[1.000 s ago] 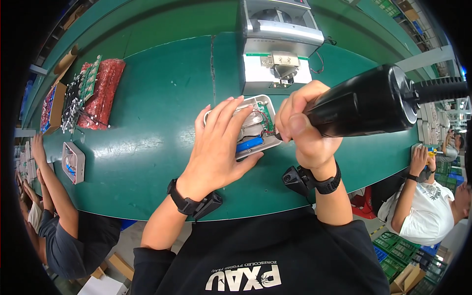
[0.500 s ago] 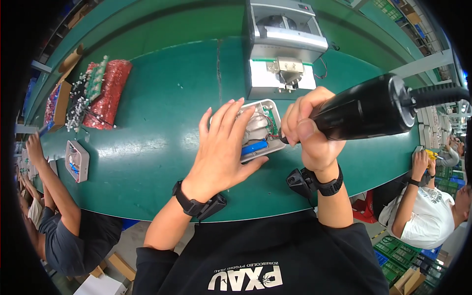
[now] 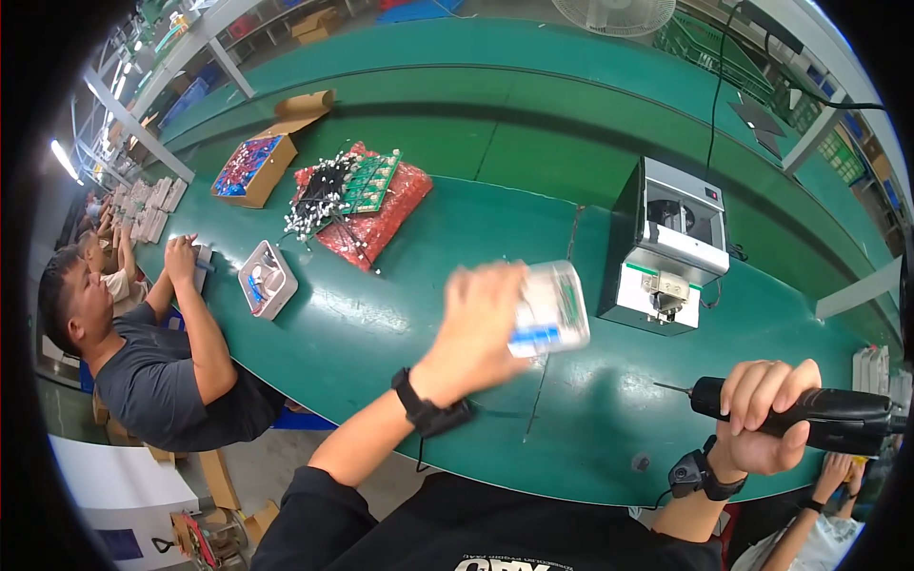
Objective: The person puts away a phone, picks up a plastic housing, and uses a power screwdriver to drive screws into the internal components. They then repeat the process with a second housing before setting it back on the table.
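My left hand (image 3: 471, 328) grips the left side of an open white plastic housing (image 3: 564, 300), both smeared by motion. Inside it a blue cylindrical part (image 3: 535, 337), which looks like a battery, lies along the near edge, with a strip of green circuit board at the right; the fingers cover the rest. At the right, my right hand (image 3: 769, 414) is wrapped around a black electric screwdriver (image 3: 843, 421). Its thin bit points left, over the green table (image 3: 457, 228), apart from the housing.
A grey machine (image 3: 676, 224) stands at the back right. Left of the middle lie red bubble wrap (image 3: 405, 195), green circuit boards (image 3: 371, 181) and black leads with white connectors. Another housing (image 3: 269, 285) and a cardboard box (image 3: 257, 195) sit farther left. A co-worker (image 3: 152, 352) works at left.
The screwdriver has left the housing and swung right and down, its bit now showing. My left hand has taken hold of the housing. The view has turned toward the left.
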A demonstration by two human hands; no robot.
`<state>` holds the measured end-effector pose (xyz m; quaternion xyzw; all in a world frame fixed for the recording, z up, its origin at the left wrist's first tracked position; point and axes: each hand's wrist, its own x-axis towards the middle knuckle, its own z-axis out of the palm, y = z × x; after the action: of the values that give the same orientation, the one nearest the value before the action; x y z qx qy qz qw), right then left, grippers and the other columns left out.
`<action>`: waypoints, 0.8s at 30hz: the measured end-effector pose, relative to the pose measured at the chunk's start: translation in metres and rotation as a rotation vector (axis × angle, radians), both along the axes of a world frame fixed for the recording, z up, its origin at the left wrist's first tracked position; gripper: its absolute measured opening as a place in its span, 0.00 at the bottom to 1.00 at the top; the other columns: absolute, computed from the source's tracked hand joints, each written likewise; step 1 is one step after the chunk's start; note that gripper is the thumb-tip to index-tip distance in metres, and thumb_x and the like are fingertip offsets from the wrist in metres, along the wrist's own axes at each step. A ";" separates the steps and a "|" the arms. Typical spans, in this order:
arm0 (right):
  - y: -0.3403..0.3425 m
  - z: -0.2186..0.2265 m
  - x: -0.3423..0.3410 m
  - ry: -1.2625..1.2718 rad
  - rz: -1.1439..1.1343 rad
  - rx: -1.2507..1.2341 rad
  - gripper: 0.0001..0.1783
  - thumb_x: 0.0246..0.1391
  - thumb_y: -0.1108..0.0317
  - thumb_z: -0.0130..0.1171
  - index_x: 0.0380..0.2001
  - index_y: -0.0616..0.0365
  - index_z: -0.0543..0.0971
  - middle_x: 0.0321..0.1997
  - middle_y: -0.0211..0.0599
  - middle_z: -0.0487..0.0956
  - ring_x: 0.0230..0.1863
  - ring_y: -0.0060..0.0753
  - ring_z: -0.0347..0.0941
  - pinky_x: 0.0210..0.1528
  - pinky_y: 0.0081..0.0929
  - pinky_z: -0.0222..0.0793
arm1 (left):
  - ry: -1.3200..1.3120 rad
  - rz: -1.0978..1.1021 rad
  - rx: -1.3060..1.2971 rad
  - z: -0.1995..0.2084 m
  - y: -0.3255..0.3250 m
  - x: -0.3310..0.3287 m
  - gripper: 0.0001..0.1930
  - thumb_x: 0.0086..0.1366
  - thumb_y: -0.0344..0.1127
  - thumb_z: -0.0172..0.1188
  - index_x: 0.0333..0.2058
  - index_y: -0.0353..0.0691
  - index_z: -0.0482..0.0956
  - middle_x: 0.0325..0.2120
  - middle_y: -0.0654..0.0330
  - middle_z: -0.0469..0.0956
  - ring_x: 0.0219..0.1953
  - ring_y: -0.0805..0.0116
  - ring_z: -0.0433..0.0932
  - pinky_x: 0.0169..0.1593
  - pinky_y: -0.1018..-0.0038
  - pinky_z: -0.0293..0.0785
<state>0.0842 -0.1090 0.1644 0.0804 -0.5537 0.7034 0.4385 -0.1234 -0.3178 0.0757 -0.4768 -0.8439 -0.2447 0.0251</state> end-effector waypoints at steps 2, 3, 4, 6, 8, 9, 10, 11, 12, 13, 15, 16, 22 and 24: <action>-0.001 -0.001 -0.004 -0.009 -0.009 0.054 0.22 0.55 0.52 0.64 0.30 0.54 0.64 0.15 0.27 0.67 0.13 0.23 0.62 0.19 0.25 0.63 | 0.250 0.259 0.145 -0.004 -0.006 -0.028 0.39 0.48 0.34 0.66 0.59 0.31 0.62 0.54 0.45 0.68 0.59 0.48 0.65 0.64 0.48 0.55; -0.002 -0.003 -0.009 -0.017 -0.011 0.104 0.22 0.57 0.52 0.62 0.30 0.54 0.63 0.16 0.26 0.67 0.13 0.23 0.62 0.19 0.24 0.62 | 0.383 0.391 0.227 -0.006 -0.019 -0.044 0.37 0.48 0.33 0.65 0.59 0.31 0.63 0.54 0.45 0.68 0.59 0.48 0.65 0.64 0.50 0.56; 0.000 -0.007 -0.011 -0.035 -0.027 0.158 0.21 0.58 0.52 0.60 0.30 0.54 0.63 0.16 0.26 0.67 0.14 0.22 0.62 0.20 0.22 0.62 | 0.394 0.498 0.277 -0.002 -0.030 -0.053 0.35 0.50 0.32 0.64 0.58 0.31 0.65 0.53 0.45 0.69 0.58 0.47 0.66 0.62 0.54 0.58; 0.001 -0.007 -0.013 -0.045 -0.053 0.171 0.21 0.58 0.52 0.60 0.30 0.54 0.63 0.17 0.27 0.67 0.14 0.22 0.62 0.20 0.23 0.62 | 0.448 0.692 0.344 0.001 -0.076 -0.077 0.32 0.52 0.34 0.63 0.56 0.29 0.67 0.53 0.43 0.70 0.57 0.45 0.66 0.62 0.56 0.59; 0.006 -0.010 -0.014 -0.075 -0.064 0.194 0.21 0.59 0.54 0.60 0.30 0.54 0.62 0.17 0.27 0.67 0.15 0.22 0.62 0.21 0.23 0.63 | 0.582 0.900 0.250 -0.016 -0.132 -0.103 0.34 0.53 0.35 0.63 0.58 0.28 0.65 0.54 0.42 0.69 0.58 0.45 0.66 0.62 0.54 0.60; 0.008 -0.009 -0.017 -0.070 -0.071 0.193 0.21 0.59 0.54 0.60 0.30 0.54 0.62 0.17 0.27 0.67 0.15 0.22 0.62 0.21 0.23 0.63 | 0.534 1.058 0.164 -0.019 -0.154 -0.105 0.35 0.54 0.37 0.63 0.59 0.29 0.63 0.55 0.42 0.69 0.58 0.45 0.66 0.62 0.54 0.60; 0.013 -0.008 -0.018 -0.069 -0.086 0.193 0.20 0.58 0.54 0.61 0.30 0.55 0.62 0.17 0.27 0.67 0.16 0.22 0.63 0.21 0.23 0.63 | 0.474 1.201 0.079 -0.026 -0.170 -0.108 0.36 0.55 0.39 0.64 0.60 0.29 0.62 0.55 0.42 0.68 0.58 0.45 0.66 0.62 0.54 0.61; 0.018 -0.007 -0.019 -0.065 -0.098 0.192 0.20 0.58 0.55 0.61 0.30 0.55 0.62 0.18 0.28 0.67 0.16 0.23 0.63 0.22 0.24 0.63 | 0.477 1.243 -0.050 -0.043 -0.196 -0.115 0.38 0.56 0.40 0.63 0.61 0.29 0.60 0.56 0.42 0.68 0.59 0.44 0.66 0.62 0.52 0.61; 0.022 -0.007 -0.021 -0.065 -0.110 0.188 0.20 0.58 0.55 0.61 0.30 0.55 0.62 0.18 0.28 0.67 0.17 0.23 0.63 0.22 0.24 0.64 | 0.480 1.279 -0.184 -0.056 -0.208 -0.113 0.39 0.57 0.42 0.63 0.63 0.30 0.58 0.57 0.42 0.67 0.59 0.44 0.65 0.62 0.50 0.61; 0.026 -0.007 -0.026 -0.066 -0.126 0.187 0.20 0.58 0.55 0.61 0.30 0.55 0.62 0.18 0.28 0.67 0.17 0.23 0.63 0.22 0.24 0.64 | 0.477 1.285 -0.288 -0.073 -0.219 -0.104 0.38 0.58 0.42 0.63 0.63 0.31 0.58 0.57 0.43 0.67 0.60 0.43 0.64 0.61 0.47 0.60; 0.030 -0.008 -0.041 -0.068 -0.214 0.182 0.19 0.58 0.58 0.61 0.30 0.56 0.63 0.17 0.27 0.66 0.16 0.22 0.62 0.22 0.24 0.64 | 0.474 1.269 -0.391 -0.073 -0.210 -0.095 0.38 0.59 0.43 0.62 0.64 0.32 0.59 0.57 0.43 0.67 0.61 0.43 0.63 0.61 0.44 0.60; 0.033 -0.009 -0.049 -0.073 -0.231 0.182 0.19 0.58 0.58 0.61 0.30 0.56 0.63 0.17 0.27 0.66 0.16 0.22 0.62 0.22 0.24 0.64 | 0.374 1.246 -0.417 -0.064 -0.204 -0.090 0.37 0.59 0.43 0.62 0.64 0.33 0.59 0.57 0.44 0.67 0.62 0.43 0.61 0.61 0.42 0.59; 0.039 -0.030 -0.078 -0.050 -0.369 0.267 0.12 0.54 0.71 0.60 0.29 0.59 0.65 0.17 0.28 0.66 0.15 0.20 0.64 0.19 0.21 0.64 | 0.187 0.795 -0.393 -0.005 -0.117 0.003 0.39 0.56 0.44 0.65 0.65 0.40 0.62 0.60 0.44 0.62 0.64 0.43 0.57 0.64 0.42 0.49; 0.041 -0.032 -0.080 -0.091 -0.329 0.251 0.12 0.53 0.73 0.60 0.29 0.59 0.66 0.17 0.28 0.67 0.15 0.20 0.64 0.19 0.21 0.64 | 0.152 0.545 -0.344 0.020 -0.087 0.039 0.46 0.50 0.45 0.70 0.66 0.38 0.59 0.62 0.42 0.60 0.65 0.43 0.55 0.65 0.42 0.46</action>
<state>0.0040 -0.0678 0.1326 0.0110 -0.6619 0.5505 0.5086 -0.0843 -0.4045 0.0956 -0.2478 -0.9650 -0.0469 0.0715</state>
